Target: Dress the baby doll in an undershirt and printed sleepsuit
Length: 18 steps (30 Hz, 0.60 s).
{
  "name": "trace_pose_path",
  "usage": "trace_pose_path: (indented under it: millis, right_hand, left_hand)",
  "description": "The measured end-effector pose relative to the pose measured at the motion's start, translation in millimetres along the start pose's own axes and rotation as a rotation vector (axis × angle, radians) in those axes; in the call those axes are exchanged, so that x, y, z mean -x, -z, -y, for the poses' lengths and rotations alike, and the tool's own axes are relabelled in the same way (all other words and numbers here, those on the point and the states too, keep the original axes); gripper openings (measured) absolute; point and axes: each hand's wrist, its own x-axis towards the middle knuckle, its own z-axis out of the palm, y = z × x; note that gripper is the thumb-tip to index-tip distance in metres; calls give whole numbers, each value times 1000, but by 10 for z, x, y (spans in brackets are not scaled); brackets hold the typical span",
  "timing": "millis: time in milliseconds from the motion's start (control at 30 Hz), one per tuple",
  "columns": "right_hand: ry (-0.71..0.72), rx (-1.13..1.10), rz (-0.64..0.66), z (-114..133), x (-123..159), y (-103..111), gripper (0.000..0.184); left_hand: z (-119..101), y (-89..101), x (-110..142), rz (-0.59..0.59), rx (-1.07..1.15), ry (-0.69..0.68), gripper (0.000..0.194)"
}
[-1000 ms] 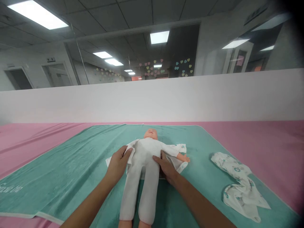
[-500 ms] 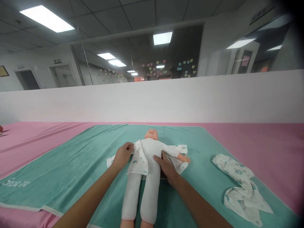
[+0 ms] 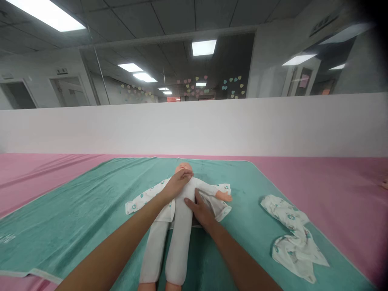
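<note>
White-bodied, the doll (image 3: 182,220) is laid face up at the near centre of the green towel (image 3: 75,214), head far. Its upper chest is covered by the left hand (image 3: 178,184), fingers together; whether anything is pinched cannot be told. Its right-hand side is touched by the right hand (image 3: 202,210), thumb spread from fingers. A printed shirt (image 3: 147,198) is partly draped over it.
</note>
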Motion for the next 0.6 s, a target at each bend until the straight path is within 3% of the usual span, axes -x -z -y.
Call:
trace_pose_path:
  millis: [100, 267, 400, 500, 600]
  right_hand:
    - [107, -9, 28, 74, -34, -5, 62]
    - [301, 133, 68, 78, -14, -10, 47]
    - [429, 297, 127, 29, -28, 95, 40]
    - [353, 504, 15, -74, -130, 299, 33]
    - [111, 783, -237, -223, -243, 539, 30]
  left_hand:
    - [30, -111, -176, 62, -185, -44, 34]
    - [147, -467, -472, 305, -846, -231, 52]
    - [125, -685, -609, 481, -1076, -326, 25]
    - [83, -672, -668, 463, -1124, -313, 21]
    - [59, -559, -710, 428, -1122, -313, 22]
